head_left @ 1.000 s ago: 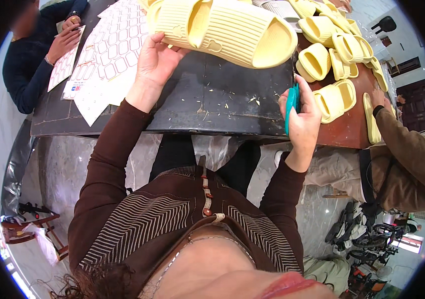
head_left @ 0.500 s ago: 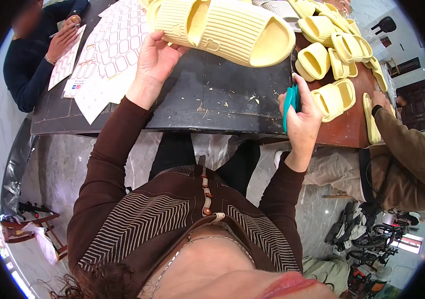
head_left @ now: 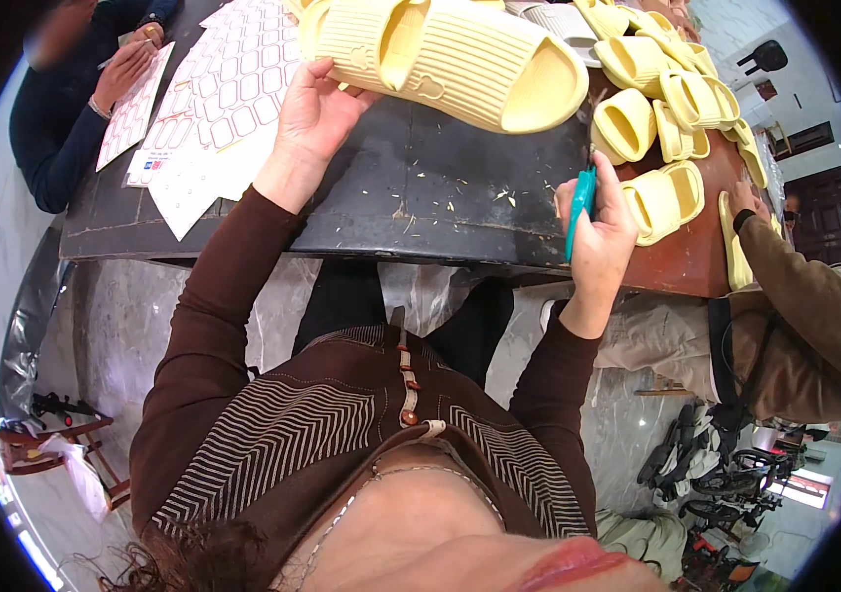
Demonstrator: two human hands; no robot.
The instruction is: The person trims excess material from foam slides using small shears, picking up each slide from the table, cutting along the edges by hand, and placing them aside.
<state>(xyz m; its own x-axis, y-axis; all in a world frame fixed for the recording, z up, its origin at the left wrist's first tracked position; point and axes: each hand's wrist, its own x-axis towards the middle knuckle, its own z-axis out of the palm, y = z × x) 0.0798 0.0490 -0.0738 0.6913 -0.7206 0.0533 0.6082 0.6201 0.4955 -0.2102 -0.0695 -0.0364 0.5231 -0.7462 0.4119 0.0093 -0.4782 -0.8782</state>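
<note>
A pale yellow ribbed slide sandal (head_left: pixel 470 69) is raised above the dark tabletop. My left hand (head_left: pixel 317 118) grips its left part from below, thumb against the side. In my right hand (head_left: pixel 603 217) is a pair of snips (head_left: pixel 582 202) with teal handles, my fingers wrapped round them. Their small tip points up, just below the right end of the sandal and apart from it. The jaws are too small to make out clearly. Thin yellow scraps (head_left: pixel 450 205) are scattered on the table beneath the sandal.
Several yellow slides (head_left: pixel 662 202) are heaped on the reddish-brown table (head_left: pixel 682 266) at right. Sticker sheets (head_left: pixel 228 89) cover the left of the dark table (head_left: pixel 371 222). A person in dark clothing (head_left: pixel 50 128) sits far left; another in a brown sleeve (head_left: pixel 786 257) reaches in at right.
The sandal has shifted slightly to the right. The teal handles in my right hand look closer together. My left hand has kept its grip.
</note>
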